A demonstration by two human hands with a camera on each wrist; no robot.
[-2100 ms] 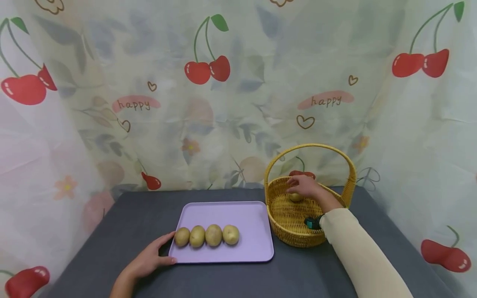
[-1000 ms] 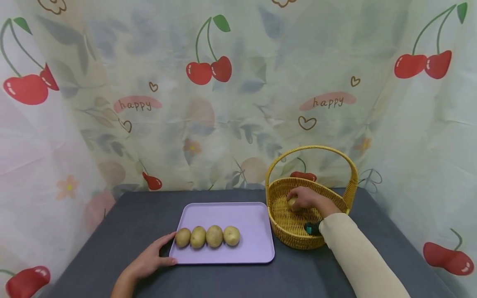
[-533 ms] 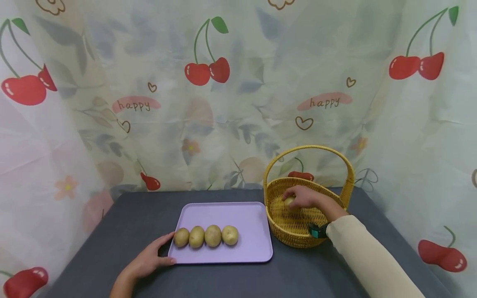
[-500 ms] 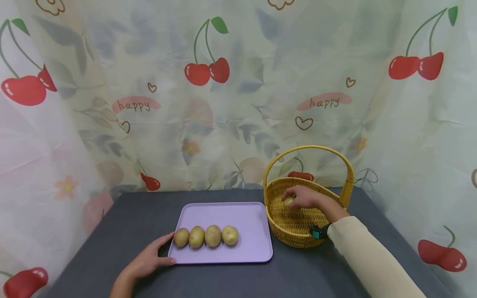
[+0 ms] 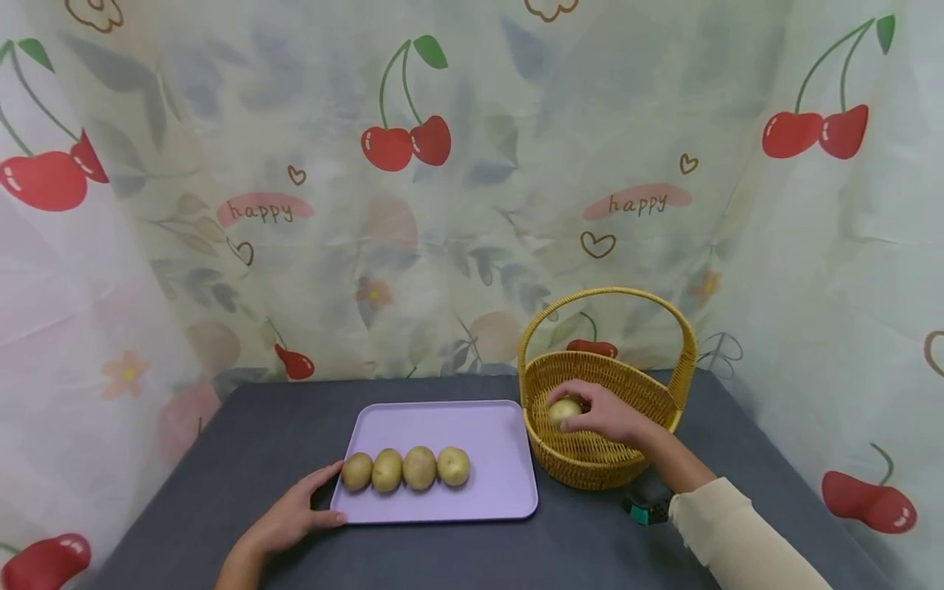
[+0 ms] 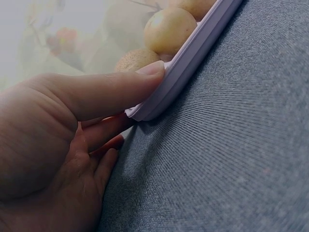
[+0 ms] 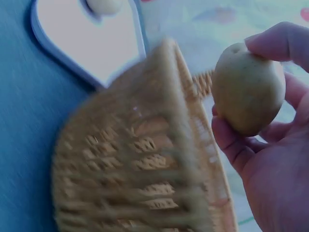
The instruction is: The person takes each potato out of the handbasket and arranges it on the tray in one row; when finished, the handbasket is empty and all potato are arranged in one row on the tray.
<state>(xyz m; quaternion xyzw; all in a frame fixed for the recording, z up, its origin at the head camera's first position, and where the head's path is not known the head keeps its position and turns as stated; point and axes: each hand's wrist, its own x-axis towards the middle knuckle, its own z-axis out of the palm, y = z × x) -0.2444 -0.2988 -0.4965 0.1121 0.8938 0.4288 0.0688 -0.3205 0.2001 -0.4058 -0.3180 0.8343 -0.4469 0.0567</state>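
Observation:
A pale yellow potato [image 5: 565, 412] is gripped between the thumb and fingers of my right hand [image 5: 606, 414], above the inside of the wicker basket [image 5: 583, 474]. In the right wrist view that potato [image 7: 248, 89] stands clear of the woven rim. My left hand [image 5: 293, 515] holds the near left corner of the lilac tray [image 5: 472, 422]. Close up in the left wrist view, the thumb of the left hand [image 6: 72, 116] lies on the tray rim [image 6: 178, 79]. Several potatoes [image 5: 419, 468] lie in a row along the tray's left and middle part.
The basket has a tall arched handle [image 5: 612, 292] and stands right beside the tray. Both are on a dark grey cloth [image 5: 295, 418]. A patterned curtain [image 5: 472, 270] hangs behind the table. A dark device with a teal part [image 5: 643, 510] is at the right wrist.
My right hand reached the potato in the basket, took hold of it, lifted it and moved it left toward the viewer. The left hand and the row of potatoes kept their places.

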